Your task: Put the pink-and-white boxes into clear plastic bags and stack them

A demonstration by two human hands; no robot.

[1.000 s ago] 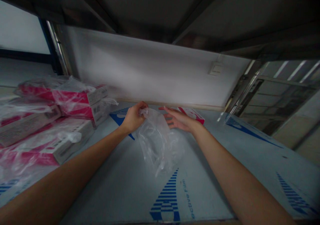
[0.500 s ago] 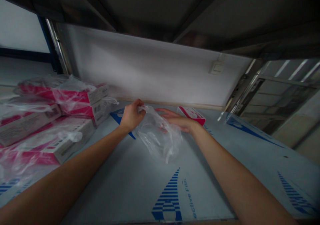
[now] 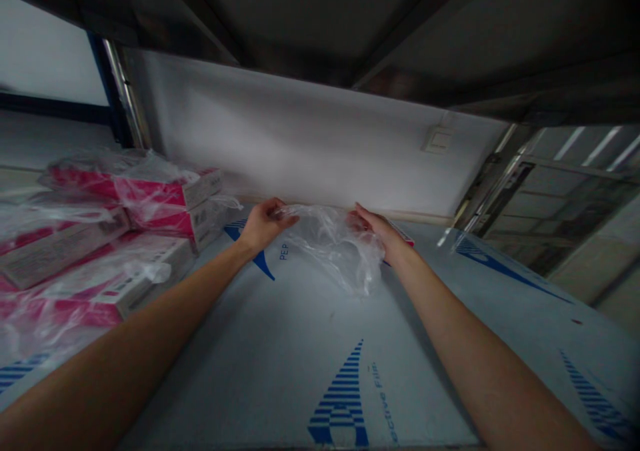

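When viewed from the head, to be noted first at centre: a clear bag, thin and creased, held up over the table between left hand and right hand. Gripped at its upper left edge by the left hand, with thumb and fingers brought together on the plastic. Met at the opposite side by the right hand, with thumb raised and fingers partly veiled by the plastic; impossible to tell from this angle whether clamped on the bag or merely laid against it. Sagging lowest beneath the right hand, in a crumpled corner; contact with the table not discernible.

Mostly hidden behind the right hand: a small red-and-white box, lying on the table near the wall. Piled at the left, well apart from the bag: larger pink-and-white boxes, wrapped in clear plastic, some stacked on others. Printed on the pale blue surface of the table: striped blue emblems, with "PEP" legible just below the left fingers. Mounted on the wall towards the right: a switch. Spanning the top: the dark underside of a shelf.
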